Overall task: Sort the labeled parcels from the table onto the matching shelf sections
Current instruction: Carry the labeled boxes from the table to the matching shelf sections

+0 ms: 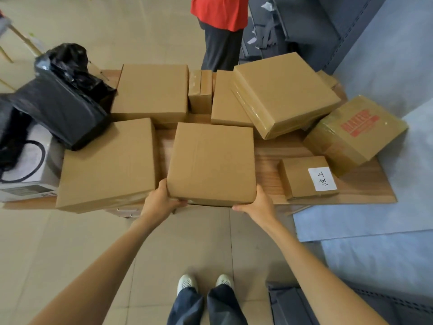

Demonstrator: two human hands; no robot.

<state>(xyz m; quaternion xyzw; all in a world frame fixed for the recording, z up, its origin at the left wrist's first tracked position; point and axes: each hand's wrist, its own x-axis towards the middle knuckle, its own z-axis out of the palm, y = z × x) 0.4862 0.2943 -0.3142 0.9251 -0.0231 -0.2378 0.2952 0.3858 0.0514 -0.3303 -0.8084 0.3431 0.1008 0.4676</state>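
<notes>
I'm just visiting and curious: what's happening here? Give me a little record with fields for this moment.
Setting: wooden table crowded with cardboard parcels
Held parcel: plain box at the table's near edge
Left hand: grips the box's near left corner
Right hand: grips its near right corner
Visible label: white handwritten tag on small box, to the right
Other items: black-wrapped parcel at far left; red-printed box at right
Bystander: person in red top beyond the table
</notes>
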